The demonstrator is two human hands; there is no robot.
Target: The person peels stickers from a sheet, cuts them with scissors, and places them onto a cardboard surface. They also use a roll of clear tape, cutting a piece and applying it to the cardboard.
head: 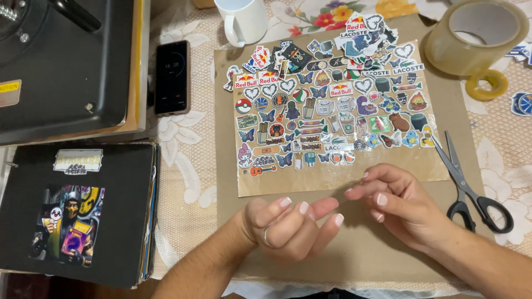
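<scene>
Both hands, left hand [291,224] and right hand [396,205], are held half-curled, apparently empty, just below the sticker sheet [332,111]; careful fingertip alignment is needed next.

Lay on brown board [354,260]: sticker sheet [338,119]; scissors [468,185] right of it, phone [172,77] left, mug [242,21] behind.

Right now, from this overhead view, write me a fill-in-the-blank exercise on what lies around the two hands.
1. The scissors with black handles lie to the ____ of the sticker sheet.
2. The white mug stands beyond the sheet's ____ edge.
3. The phone lies face up between the sheet and the black ____.
4. The left hand and right hand hover over the brown ____, holding no tool.

Missing words: right; far; machine; paper
</scene>
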